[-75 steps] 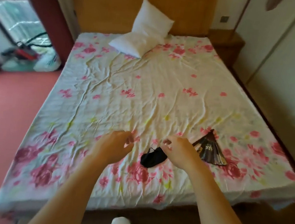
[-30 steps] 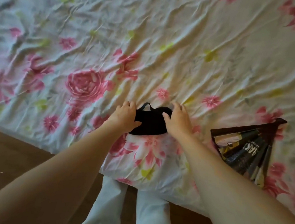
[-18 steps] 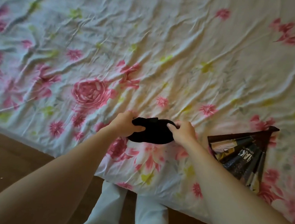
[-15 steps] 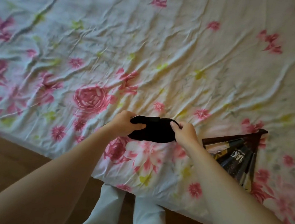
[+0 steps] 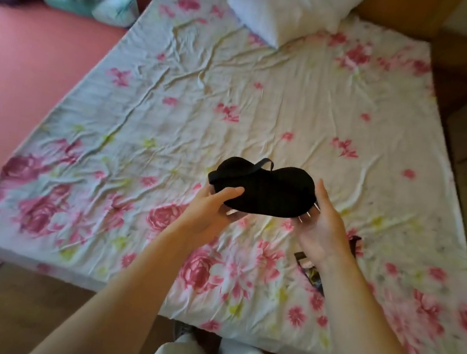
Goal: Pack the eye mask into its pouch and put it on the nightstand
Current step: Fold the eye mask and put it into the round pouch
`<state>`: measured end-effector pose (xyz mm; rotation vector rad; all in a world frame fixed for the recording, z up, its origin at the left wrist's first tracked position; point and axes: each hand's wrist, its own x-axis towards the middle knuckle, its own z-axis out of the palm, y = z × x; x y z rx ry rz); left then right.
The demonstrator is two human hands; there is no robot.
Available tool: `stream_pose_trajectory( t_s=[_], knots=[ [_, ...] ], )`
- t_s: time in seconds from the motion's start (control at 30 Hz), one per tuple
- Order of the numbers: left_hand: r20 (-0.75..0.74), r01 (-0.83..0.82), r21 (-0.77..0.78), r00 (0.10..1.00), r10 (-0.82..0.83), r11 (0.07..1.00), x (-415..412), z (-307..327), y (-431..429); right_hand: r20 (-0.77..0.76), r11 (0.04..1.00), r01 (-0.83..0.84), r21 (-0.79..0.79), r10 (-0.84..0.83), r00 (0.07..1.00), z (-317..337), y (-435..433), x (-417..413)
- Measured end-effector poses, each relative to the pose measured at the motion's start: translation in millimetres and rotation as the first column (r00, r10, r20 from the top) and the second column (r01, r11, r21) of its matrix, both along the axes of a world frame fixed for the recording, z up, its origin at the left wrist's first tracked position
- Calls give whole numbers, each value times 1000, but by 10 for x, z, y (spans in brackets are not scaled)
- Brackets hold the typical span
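We hold one black two-lobed mask (image 5: 265,192), strap across: left hand (image 5: 208,211) pinching, right hand (image 5: 322,230) cradling loose-fingered; one pouch (image 5: 313,274), one pillow (image 5: 289,11).

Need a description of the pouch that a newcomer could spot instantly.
Start at the floral bed sheet, near its foot edge. Under the person's right hand and wrist lies the pouch, flat and dark, mostly hidden by the arm. It is the only dark thing lying on the sheet; the black eye mask is held up off the bed.

The worktop (image 5: 233,113) is a floral-sheeted bed; white pillow (image 5: 289,11) far, pink floor (image 5: 19,79) left, wooden nightstand (image 5: 466,66) far right.
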<state>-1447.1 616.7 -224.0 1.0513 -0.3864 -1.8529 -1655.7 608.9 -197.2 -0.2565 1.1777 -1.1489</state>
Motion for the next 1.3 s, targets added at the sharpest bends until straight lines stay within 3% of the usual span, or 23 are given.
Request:
stream_pose_trajectory(
  t_s=[0.17, 0.33, 0.6, 0.73, 0.83, 0.93, 1.07, 1.3],
  knots=[
    [-196, -63, -43, 979, 53, 997, 19, 362, 289, 107, 994, 69, -88, -59, 993, 323, 275, 384],
    [-28, -168, 43, 985, 169, 985, 75, 622, 346, 138, 991, 74, -113, -59, 989, 563, 373, 596],
    [-57, -151, -3, 987, 150, 989, 175, 886, 390, 80, 975, 94, -201, -79, 994, 672, 381, 755],
    [-65, -88, -48, 994, 85, 995, 201, 891, 424, -204, 953, 106, -285, -169, 964, 603, 408, 879],
    [-77, -86, -21, 993, 84, 996, 212, 847, 442, -472, 946, 84, -313, -231, 851, 595, 450, 945],
    [-130, -85, 10, 988, 86, 996, 221, 825, 437, -638, 935, 13, -355, -252, 727, 617, 487, 985],
    [-169, -74, -4, 983, 73, 997, 265, 859, 428, -748, 912, -145, -383, -215, 628, 626, 468, 1044],
    [-176, -53, -51, 984, 43, 997, 330, 939, 426, -771, 816, -385, -431, -112, 626, 676, 490, 1212]
  ],
)
